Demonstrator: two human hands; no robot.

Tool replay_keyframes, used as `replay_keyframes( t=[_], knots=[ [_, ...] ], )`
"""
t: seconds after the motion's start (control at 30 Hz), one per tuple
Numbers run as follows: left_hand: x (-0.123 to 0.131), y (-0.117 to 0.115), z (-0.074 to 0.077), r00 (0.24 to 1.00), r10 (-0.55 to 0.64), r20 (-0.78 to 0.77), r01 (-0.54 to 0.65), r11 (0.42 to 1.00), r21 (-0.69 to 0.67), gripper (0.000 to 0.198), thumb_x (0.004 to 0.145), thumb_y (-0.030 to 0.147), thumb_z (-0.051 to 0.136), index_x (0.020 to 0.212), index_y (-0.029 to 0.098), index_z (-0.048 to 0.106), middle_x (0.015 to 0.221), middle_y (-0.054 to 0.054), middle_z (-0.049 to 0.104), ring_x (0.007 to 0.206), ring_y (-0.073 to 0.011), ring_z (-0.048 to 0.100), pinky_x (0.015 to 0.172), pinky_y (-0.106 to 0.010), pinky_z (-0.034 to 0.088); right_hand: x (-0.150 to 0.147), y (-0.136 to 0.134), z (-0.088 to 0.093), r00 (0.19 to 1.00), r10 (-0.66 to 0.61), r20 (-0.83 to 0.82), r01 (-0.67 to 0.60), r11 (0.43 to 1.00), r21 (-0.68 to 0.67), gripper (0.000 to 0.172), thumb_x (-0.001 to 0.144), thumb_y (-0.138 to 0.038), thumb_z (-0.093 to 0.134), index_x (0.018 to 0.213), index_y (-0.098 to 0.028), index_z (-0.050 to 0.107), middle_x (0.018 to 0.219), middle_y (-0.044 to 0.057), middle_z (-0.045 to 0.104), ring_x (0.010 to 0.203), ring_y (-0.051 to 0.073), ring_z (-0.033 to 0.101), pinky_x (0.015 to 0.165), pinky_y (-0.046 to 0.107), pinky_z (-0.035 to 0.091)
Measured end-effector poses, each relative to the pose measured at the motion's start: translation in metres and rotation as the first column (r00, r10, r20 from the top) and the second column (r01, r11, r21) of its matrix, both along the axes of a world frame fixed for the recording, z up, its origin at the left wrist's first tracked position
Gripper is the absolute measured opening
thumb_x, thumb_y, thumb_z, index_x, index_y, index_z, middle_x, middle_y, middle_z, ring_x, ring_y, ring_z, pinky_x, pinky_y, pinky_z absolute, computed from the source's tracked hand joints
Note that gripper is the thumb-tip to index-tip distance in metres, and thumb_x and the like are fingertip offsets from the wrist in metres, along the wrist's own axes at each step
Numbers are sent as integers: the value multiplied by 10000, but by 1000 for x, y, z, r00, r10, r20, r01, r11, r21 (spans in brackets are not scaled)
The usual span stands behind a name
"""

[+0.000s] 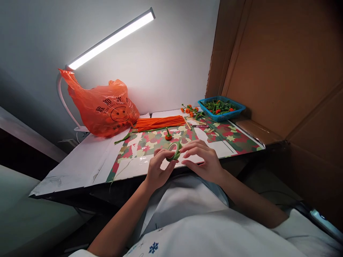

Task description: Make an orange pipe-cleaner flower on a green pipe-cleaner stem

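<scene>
A roll of green tape (177,154) is held near the table's front edge, in the thumb and fingers of my left hand (158,167). The pale inner ring of the roll faces up and to the left. Close by on its right is my right hand (205,161), fingers curved and the thumb apart from them; its fingertips are at the roll's edge, and whether they touch it I cannot tell. Just beyond the roll, a small orange pompom flower (168,136) with a green stem top lies on the camouflage-patterned mat (150,145).
Behind lie a bundle of orange pipe cleaners (160,123), orange flowers (190,110), pink-handled scissors (200,126) and a blue basket (229,115) of green and orange pieces. An orange plastic bag (103,107) stands back left under a lit lamp (112,38). Cardboard (278,64) walls the right side.
</scene>
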State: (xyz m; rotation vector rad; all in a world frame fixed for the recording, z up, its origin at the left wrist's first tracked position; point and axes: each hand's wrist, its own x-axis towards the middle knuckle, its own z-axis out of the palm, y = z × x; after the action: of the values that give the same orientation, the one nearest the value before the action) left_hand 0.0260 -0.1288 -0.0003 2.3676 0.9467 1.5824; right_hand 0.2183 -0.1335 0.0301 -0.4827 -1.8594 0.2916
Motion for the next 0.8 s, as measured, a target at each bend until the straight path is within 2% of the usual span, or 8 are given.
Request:
replay_keyframes(
  t=[0.2,0.33,0.5,0.67,0.8],
  knots=[
    [1,-9,8,995,63,-75,-55,992,112,73,853,243,548,920,218,561,716,-5,673,691,-157,607,824,-376,429,-3,-4,-7,997,-27,-77,31,998,57,98,805,-227,674,874,-270,619,869,20,731,861,201,660,807,397,526],
    [3,-15,11,990,100,-96,-79,976,202,91,847,222,554,937,229,558,719,9,672,702,-156,620,837,-375,425,-2,-6,-9,997,-57,-58,63,991,114,138,800,-196,672,885,-300,640,886,3,738,879,203,665,818,405,527],
    [8,-22,13,989,117,-95,-86,956,281,158,818,181,589,961,240,559,722,21,673,695,-150,611,804,-361,422,-4,-9,-10,991,-93,-101,113,971,212,130,809,-184,654,875,-295,637,868,16,742,829,210,682,733,401,551],
    [11,-25,11,994,96,-44,-82,965,249,133,828,201,572,957,234,563,689,13,656,695,-162,607,801,-375,435,-10,-10,-11,961,-70,-269,109,985,134,249,749,-228,741,940,-279,591,858,36,728,817,223,684,728,413,564],
    [12,-27,11,996,84,-25,-76,971,227,103,842,219,568,944,232,564,688,14,652,693,-160,602,789,-378,433,-11,-12,-12,966,-77,-246,101,991,85,225,761,-251,730,931,-276,584,846,38,725,819,225,684,728,417,568]
  ],
)
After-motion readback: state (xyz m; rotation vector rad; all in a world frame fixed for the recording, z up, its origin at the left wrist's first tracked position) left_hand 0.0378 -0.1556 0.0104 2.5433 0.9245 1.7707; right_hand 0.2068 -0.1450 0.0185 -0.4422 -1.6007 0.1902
